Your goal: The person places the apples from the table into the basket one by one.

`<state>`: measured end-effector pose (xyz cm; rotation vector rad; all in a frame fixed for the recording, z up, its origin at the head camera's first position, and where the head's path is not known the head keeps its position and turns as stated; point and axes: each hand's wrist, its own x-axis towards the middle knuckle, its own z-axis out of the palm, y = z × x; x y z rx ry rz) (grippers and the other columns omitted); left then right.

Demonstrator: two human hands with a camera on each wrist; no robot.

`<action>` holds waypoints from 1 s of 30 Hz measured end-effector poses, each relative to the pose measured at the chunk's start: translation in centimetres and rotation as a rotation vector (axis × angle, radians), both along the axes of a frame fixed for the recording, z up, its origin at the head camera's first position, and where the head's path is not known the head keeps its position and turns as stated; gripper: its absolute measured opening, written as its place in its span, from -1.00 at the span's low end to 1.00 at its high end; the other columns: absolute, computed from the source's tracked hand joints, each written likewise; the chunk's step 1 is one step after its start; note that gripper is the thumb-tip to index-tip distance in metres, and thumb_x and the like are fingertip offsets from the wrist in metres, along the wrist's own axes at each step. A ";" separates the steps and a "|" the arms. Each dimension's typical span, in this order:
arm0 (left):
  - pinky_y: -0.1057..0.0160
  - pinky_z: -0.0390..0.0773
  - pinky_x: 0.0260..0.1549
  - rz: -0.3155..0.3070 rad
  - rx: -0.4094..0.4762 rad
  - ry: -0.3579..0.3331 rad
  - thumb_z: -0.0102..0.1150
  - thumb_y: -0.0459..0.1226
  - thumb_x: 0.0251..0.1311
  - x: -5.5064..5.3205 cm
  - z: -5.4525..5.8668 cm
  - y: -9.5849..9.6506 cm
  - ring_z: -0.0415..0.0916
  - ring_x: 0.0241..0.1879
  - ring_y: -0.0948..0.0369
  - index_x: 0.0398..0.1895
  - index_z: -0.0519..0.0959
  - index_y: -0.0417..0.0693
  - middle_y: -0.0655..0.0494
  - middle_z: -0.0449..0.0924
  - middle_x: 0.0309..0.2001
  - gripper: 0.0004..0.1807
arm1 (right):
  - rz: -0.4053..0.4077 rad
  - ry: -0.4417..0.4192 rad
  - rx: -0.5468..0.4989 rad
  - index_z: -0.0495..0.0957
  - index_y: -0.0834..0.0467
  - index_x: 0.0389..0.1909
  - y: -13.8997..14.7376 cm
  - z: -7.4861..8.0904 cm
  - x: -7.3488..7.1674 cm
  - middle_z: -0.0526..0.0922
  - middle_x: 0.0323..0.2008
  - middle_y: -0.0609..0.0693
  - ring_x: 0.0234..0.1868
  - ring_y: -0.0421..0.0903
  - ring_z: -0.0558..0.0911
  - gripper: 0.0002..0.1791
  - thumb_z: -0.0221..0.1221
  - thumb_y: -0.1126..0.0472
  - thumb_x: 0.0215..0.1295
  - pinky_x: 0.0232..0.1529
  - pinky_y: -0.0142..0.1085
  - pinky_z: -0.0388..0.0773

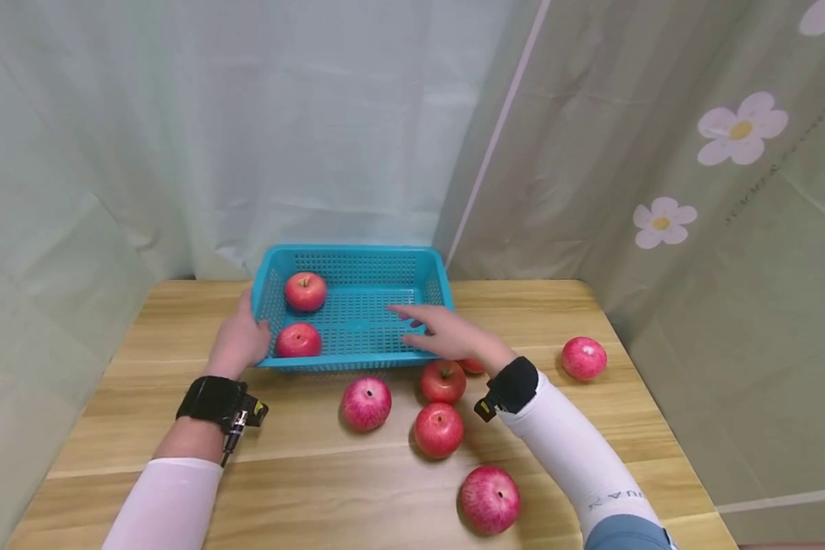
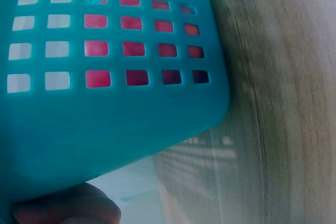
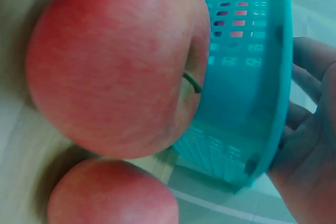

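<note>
A blue plastic basket stands at the back of the table with two red apples inside, one farther back and one near the front wall. At the basket's left rim, my left hand grips the edge; in the left wrist view its fingers show at the rim. My right hand hovers over the basket's right front corner, fingers stretched out with nothing held. Below it, a red apple sits right by the front wall, with another apple partly hidden behind the wrist.
In front of the basket lie a streaked pink apple, a red apple and another streaked pink one. A further pink apple rests near the table's right edge. Curtains hang behind the wooden table.
</note>
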<state>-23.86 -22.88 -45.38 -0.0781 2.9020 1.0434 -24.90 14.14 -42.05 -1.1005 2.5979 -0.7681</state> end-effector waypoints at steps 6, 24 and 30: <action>-0.01 0.52 -0.45 0.005 0.007 -0.011 -0.19 -0.29 0.49 0.0 0.2 0.2 0.47 -0.21 -0.23 0.55 -0.35 -0.29 -0.61 0.32 0.10 -0.23 | 0.022 0.044 -0.132 0.34 0.11 0.42 1.9 0.0 1.2 0.48 0.29 0.04 0.15 0.00 0.50 -0.44 0.16 0.16 0.43 0.13 0.02 0.50; -0.21 0.51 -0.27 0.016 -0.020 -0.020 -0.22 -0.28 0.48 -0.2 0.0 0.0 0.41 -0.12 -0.29 0.54 -0.39 -0.31 -0.65 0.27 0.14 -0.22 | -0.219 0.085 -0.269 0.54 -0.02 -0.10 5.3 -0.3 2.8 0.66 -0.17 -0.15 -0.11 -0.25 0.56 -0.90 0.18 0.13 0.42 -0.09 -0.15 0.61; -0.20 0.52 -0.29 0.007 -0.032 -0.005 -0.20 -0.28 0.47 -0.2 -0.2 0.0 0.43 -0.14 -0.28 0.54 -0.33 -0.34 -0.64 0.30 0.12 -0.23 | -0.333 0.133 -0.333 0.42 0.07 0.22 7.0 -0.4 2.5 0.63 0.05 0.03 0.02 -0.16 0.56 -0.62 0.14 0.23 0.42 -0.06 -0.06 0.60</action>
